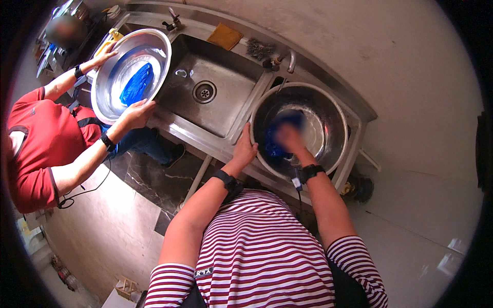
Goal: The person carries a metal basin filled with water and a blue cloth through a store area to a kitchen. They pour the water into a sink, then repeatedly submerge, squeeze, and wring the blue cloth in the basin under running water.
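A large round metal basin point(339, 115) sits over the right-hand part of the steel sink unit. My left hand point(245, 144) rests against its left rim, thumb on the rim and fingers along the outside. My right hand point(289, 136) is inside the basin on a dark blue item point(274, 144), perhaps cloth or plastic; blur hides the fingers, so their grip cannot be told. At the left a co-worker in a red shirt holds a tilted metal basin point(109, 77) with both hands. A bright blue, crumpled item point(138, 84) lies in it.
Between the basins is a steel sink bowl point(227, 111) with a drain point(204, 92). Behind stand two faucets point(292, 63), point(174, 17), an orange-brown sponge or cloth point(225, 36) and a grey scrubber point(260, 49). A yellow pump bottle point(114, 35) stands beyond the co-worker's basin.
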Tool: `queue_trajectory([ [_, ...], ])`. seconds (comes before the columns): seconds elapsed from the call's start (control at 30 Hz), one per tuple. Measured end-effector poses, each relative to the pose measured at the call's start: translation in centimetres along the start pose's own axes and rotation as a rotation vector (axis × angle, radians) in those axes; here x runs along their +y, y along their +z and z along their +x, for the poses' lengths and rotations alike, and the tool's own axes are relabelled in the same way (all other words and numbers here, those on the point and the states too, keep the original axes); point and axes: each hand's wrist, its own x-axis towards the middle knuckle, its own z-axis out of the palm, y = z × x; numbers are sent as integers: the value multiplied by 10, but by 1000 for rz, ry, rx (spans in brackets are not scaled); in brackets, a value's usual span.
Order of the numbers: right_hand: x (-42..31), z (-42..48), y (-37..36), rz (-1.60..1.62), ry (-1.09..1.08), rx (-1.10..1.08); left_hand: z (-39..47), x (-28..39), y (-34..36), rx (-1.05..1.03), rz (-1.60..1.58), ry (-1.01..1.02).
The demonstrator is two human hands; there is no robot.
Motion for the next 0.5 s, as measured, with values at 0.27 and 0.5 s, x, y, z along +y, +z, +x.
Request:
queue_trajectory([
  [0.27,-155,0,-158,337,26,67,0,-18,5,78,38,104],
  [0.5,-145,5,-161,279,133,101,2,-15,3,52,67,54],
])
